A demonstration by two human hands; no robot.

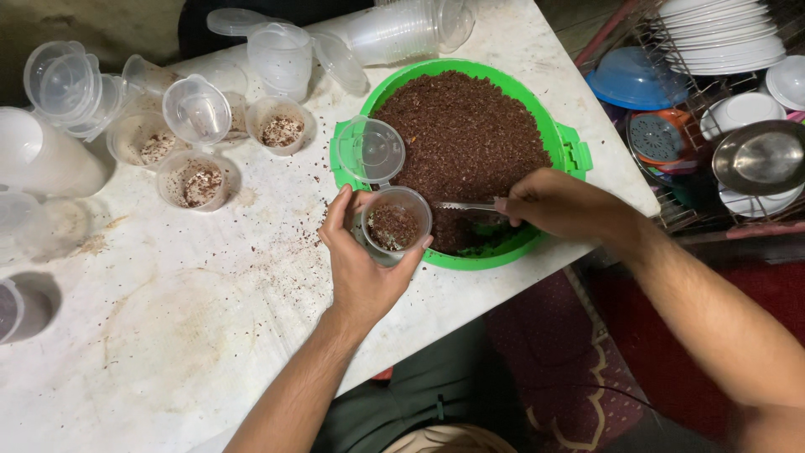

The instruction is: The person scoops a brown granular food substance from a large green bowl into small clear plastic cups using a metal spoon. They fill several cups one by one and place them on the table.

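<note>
Lying level, spoon [465, 205] in right hand [553, 205] points left toward cup [395, 224].

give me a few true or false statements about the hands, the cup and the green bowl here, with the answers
1. The left hand holds a small clear cup with its hinged lid open. True.
2. The right hand is empty. False: it holds a metal spoon.
3. The green bowl holds a dark brown crumbly mix. True.
4. The held cup is empty. False: some brown mix lies in it.
5. The three filled cups to the left have their lids shut. False: they stand open.
</note>
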